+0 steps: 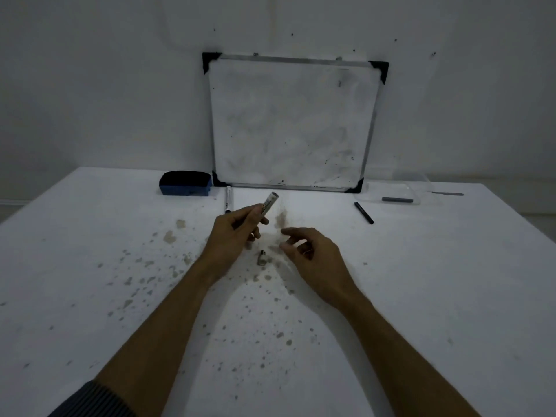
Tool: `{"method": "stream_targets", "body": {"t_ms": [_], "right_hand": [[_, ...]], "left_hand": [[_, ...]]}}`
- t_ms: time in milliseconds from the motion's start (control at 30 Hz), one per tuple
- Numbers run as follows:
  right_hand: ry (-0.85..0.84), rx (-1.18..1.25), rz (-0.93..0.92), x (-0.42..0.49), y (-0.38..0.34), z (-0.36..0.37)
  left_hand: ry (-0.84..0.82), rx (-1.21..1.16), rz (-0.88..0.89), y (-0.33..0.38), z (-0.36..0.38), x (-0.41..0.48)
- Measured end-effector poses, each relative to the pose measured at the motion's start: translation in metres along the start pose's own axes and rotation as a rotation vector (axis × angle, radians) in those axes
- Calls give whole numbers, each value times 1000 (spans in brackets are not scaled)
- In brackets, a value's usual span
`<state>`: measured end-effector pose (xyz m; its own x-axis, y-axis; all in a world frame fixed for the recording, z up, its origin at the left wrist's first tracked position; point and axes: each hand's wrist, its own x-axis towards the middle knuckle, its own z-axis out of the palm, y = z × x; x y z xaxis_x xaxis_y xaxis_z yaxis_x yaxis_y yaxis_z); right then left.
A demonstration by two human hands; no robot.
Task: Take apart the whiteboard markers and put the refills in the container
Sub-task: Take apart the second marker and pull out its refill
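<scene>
White and speckled with brownish stains, the table carries everything here, and the whiteboard propped against the wall at its far edge serves as the marker for the rest. Just in front of the whiteboard's lower edge, the left hand holds a marker barrel above the table, fingers curled around it, the pale printed tube tilted up and away towards the board. The right hand hovers beside it, fingers loosely spread and gripping nothing. Between the two hands a small grey end piece lies on the table.

Left of the whiteboard's lower left corner sits a blue eraser, and a whole marker lies just in front of that corner. Near the lower right corner a black cap or marker part rests on the table; beyond it stands a clear container with a dark refill inside.
</scene>
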<state>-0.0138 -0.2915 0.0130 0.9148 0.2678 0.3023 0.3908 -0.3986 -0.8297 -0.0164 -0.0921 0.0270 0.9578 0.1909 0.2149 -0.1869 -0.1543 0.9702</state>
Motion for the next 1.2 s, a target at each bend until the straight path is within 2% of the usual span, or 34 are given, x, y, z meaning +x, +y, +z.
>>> {"method": "stream_targets", "body": {"t_ms": [100, 200, 300, 367, 567, 667, 833, 933, 1000, 1100, 1200], "right_hand": [[-99, -177, -54, -4, -7, 12], [-110, -379, -90, -1, -9, 24], [-103, -409, -125, 1, -4, 28], [-95, -337, -90, 2, -1, 23], [57, 116, 145, 10, 4, -8], [88, 273, 203, 10, 9, -14], [118, 564, 277, 13, 11, -20], [169, 807, 353, 17, 13, -30], [184, 945, 396, 19, 13, -35], [161, 979, 404, 19, 13, -39], [115, 873, 374, 17, 14, -38]], "left_hand": [[29, -30, -19, -3, -5, 0], [31, -70, -22, -2, -4, 0], [29, -97, -39, -3, -3, 2], [15, -100, -39, -5, -4, 4], [-57, -51, -8, -6, 2, 6], [-112, -95, -65, -4, 7, 4], [-223, -69, -59, -1, 17, -4], [-293, 122, 2, -1, 30, -14], [-271, 280, 72, -6, 37, -18], [-171, 448, 171, -11, 38, -18], [-147, 412, 165, -13, 33, -14]]}}
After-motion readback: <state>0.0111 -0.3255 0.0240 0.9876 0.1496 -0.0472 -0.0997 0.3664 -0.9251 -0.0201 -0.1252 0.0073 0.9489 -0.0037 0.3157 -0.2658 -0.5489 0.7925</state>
